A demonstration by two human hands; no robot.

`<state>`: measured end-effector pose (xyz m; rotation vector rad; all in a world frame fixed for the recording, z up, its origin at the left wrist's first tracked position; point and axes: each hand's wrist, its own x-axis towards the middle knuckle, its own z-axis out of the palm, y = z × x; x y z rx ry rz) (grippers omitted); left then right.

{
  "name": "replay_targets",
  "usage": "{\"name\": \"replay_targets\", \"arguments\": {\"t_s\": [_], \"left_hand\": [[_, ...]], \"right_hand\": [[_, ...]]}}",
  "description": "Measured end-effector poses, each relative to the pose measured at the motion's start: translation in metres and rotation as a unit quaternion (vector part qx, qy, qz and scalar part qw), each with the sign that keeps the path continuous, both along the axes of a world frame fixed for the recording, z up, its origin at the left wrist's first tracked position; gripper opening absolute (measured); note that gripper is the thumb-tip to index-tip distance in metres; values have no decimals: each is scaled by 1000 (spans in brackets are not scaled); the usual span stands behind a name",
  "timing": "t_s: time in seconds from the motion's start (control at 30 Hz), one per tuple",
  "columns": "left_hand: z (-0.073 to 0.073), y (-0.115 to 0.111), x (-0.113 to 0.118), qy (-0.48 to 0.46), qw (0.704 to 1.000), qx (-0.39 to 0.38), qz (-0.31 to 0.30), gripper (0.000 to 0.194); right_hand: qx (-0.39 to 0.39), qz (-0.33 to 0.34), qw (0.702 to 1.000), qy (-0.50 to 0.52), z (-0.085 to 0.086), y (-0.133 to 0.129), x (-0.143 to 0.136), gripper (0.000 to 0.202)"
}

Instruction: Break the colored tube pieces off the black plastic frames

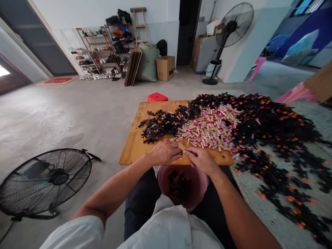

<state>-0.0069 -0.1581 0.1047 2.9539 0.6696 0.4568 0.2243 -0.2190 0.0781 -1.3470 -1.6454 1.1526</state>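
Observation:
At the near edge of the wooden table, my left hand is closed on a small black piece with a bit of orange below it. Facing it, my right hand pinches a small pink-and-white tube, its end meeting the black piece between my fingertips. Beyond my hands lies a pile of pink, white and yellow tubes. Black pieces with orange and blue bits are heaped to its left. A larger black heap spreads to the right. Below the table edge, a pink bucket between my legs holds black pieces.
A floor fan stands at the left, and a red stool behind the table. More black pieces lie on a grey surface at the right. Shoe racks, a cardboard box and a standing fan are farther back.

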Motion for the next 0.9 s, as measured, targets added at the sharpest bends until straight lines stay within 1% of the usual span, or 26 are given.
{"name": "replay_targets", "arguments": {"t_s": [0.1,0.2,0.3,0.37,0.4,0.47,0.53,0.57,0.63,0.7,0.73,0.8,0.83,0.9], "left_hand": [[-7,-3,3,1,1000,-23,1,37],[-22,-12,7,4,997,-76,1,39],[-42,-17,8,-4,989,-145,-21,36],[-53,-10,2,-25,984,-172,-27,37],[-58,-2,-4,-37,984,-172,-14,37],[-64,20,-20,-58,987,-143,51,31],[-69,46,-38,-60,982,-88,156,29],[-71,57,-46,-59,974,-62,211,31],[-74,75,-58,-43,956,-32,288,35],[-75,86,-60,-20,945,-29,326,44],[-76,88,-58,-12,940,-31,339,50],[-75,93,-51,-13,925,-31,377,61],[-74,95,-46,-16,916,-30,399,64],[-73,102,-39,-11,904,-36,426,62]], "right_hand": [[-24,43,998,-33,6,0,5,35],[-60,88,993,-45,2,-1,12,35],[-117,134,982,-59,-17,-5,21,36],[-159,141,974,-82,-37,-10,26,36],[-176,137,969,-105,-49,-14,28,37],[-175,133,960,-173,-71,-21,31,35],[-136,137,951,-243,-88,-26,32,27],[-117,136,949,-261,-93,-26,32,24],[-110,130,954,-248,-93,-22,30,23],[-120,114,965,-205,-84,-8,29,29],[-113,98,970,-191,-77,2,28,31],[-68,41,975,-207,-64,27,28,31],[-35,2,972,-234,-59,41,28,29],[21,-73,948,-310,-52,67,27,26]]}}
